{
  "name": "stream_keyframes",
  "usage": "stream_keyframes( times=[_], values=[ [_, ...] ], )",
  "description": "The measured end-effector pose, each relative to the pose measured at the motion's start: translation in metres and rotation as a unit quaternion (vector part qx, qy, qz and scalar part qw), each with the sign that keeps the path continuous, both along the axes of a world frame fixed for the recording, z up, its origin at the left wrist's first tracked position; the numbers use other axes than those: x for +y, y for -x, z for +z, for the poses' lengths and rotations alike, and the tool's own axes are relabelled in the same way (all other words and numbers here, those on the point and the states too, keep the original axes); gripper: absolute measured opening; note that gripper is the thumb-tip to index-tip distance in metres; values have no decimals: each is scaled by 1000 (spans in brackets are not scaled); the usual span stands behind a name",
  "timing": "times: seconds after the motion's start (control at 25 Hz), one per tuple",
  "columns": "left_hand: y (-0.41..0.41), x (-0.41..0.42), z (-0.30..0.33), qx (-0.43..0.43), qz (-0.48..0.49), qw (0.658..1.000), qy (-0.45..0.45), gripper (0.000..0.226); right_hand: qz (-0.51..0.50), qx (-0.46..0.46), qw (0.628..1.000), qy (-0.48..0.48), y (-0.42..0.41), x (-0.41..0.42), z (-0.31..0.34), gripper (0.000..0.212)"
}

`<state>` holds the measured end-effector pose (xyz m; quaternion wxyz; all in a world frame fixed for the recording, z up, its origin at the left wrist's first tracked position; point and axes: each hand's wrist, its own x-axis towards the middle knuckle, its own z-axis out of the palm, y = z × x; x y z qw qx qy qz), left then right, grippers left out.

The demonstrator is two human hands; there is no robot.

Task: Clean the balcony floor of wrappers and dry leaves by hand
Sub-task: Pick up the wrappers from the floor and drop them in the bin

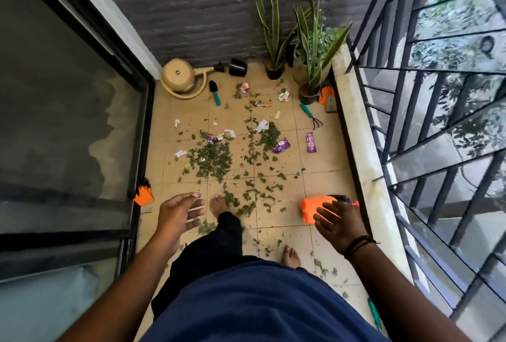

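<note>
Dry leaves (212,159) lie scattered over the beige tiled floor (323,161), thickest in a pile at the middle. Among them lie purple wrappers (282,146), another purple wrapper (310,142) and crumpled white paper scraps (261,125). My left hand (179,213) hovers above the floor with fingers spread and holds nothing. My right hand (341,222) is spread open above an orange glove (315,206) on the floor; I cannot tell whether it touches it. My bare feet stand among the leaves.
A beige watering can (182,77), a trowel (215,92), a hand rake (310,114) and potted plants (309,48) fill the far end. Orange gloves (327,94) lie by the pots, another orange glove (143,195) by the glass door. Railing bars (410,95) run along the right.
</note>
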<state>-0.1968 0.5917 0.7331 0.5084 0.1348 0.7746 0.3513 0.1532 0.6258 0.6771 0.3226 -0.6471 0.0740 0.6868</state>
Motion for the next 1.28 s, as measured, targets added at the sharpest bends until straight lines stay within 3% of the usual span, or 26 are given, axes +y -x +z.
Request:
stream_keyframes(
  times=[0.36,0.56,0.68,0.88,1.04,1.2,1.28],
  values=[
    [138,107,-39,-30,0,999,23,11,136,-48,990,-11,179,140,12,27],
    [217,144,-77,-58,-49,993,92,12,241,-73,967,-40,299,226,-5,26],
    [248,169,-98,-61,-23,992,110,14,346,-74,933,-62,360,259,-35,25],
    [269,198,-165,-20,-40,990,136,34,515,-39,856,-23,423,292,-137,17],
    [255,224,-261,5,-1,986,167,28,660,-82,747,-3,431,305,-289,12],
    [241,252,-420,-15,-114,976,184,11,638,-116,761,19,441,338,-406,10],
    [245,270,-506,-7,-186,961,203,16,665,-141,733,-26,442,363,-476,9]
  ],
)
